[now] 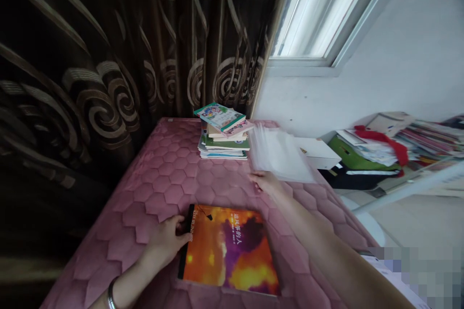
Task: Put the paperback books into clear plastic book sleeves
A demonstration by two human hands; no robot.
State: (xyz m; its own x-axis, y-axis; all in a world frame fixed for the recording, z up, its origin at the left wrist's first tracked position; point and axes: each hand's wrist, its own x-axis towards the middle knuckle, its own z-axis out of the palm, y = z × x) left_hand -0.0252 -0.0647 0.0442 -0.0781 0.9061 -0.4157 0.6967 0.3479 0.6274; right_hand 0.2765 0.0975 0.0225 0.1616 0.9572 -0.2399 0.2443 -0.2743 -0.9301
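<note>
Left hand [161,241] is gripping the black spine edge of a rectangular orange-and-purple paperback [228,251], probably to steady it flat on the pink hexagon-quilted bed cover [152,215]. Right hand's [267,184] fingers are curled by the thin translucent plastic sheets [281,152]; can't tell if they've caught one.

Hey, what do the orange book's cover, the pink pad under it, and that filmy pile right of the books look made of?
Book: probably smooth coated card; its print is crisp and vivid.
Pad: likely padded fabric with a soft sheen, given the puffy hexagons; leatherette is possible.
Pile: probably thin plastic, as it looks milky and translucent.
</note>
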